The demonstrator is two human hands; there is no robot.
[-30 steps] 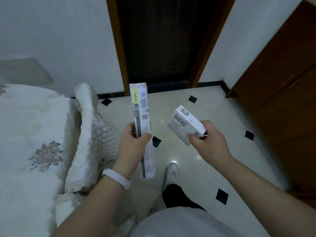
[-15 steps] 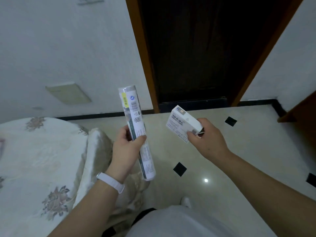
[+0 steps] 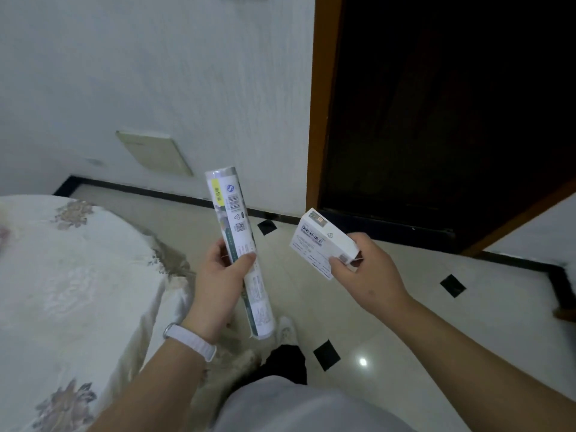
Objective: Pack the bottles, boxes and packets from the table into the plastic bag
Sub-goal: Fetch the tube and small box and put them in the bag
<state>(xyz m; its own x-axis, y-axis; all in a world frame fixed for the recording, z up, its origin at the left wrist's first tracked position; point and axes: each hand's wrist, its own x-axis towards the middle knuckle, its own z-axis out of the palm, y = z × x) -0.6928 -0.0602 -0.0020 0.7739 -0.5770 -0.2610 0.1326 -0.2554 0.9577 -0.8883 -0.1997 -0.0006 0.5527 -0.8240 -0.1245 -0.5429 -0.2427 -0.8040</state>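
You've got the long tube (image 3: 239, 251) clenched in your left hand (image 3: 218, 285) and the small white box (image 3: 322, 243) gripped in your right hand (image 3: 361, 269), both in mid-air over the floor (image 3: 405, 307), no bag in sight, so neither is packed yet.

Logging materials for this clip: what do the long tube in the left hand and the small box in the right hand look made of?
The tube looks wrapped in glossy printed plastic film: it shows soft highlights and a slightly wrinkled top end. What is inside cannot be told. The box looks like matte white cardboard, with sharp folded edges, flat faces and a printed barcode.
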